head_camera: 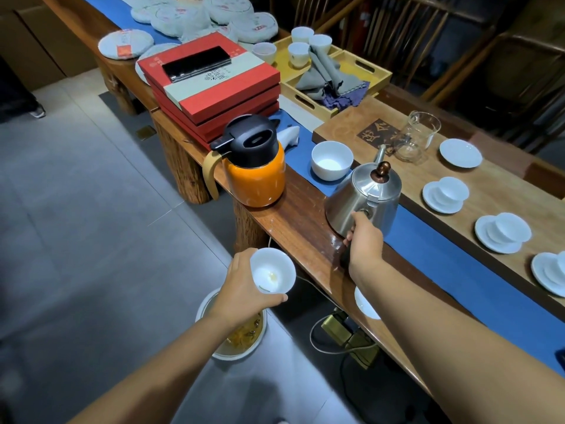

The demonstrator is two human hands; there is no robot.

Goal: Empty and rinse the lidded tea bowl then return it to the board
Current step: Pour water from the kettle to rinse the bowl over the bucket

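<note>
— What sort of place is this?
— A tea shop: wrapped tea cakes [126,44], red gift boxes [211,84], and a tea board [489,185] set with white cups [446,194].

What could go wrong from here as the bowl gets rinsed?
The left hand holds the tea bowl off the table edge above the waste bucket; poured hot water could splash those fingers. The right hand grips the kettle handle low, so lifting might tip it. The forearm could knock the lid off the edge.
</note>
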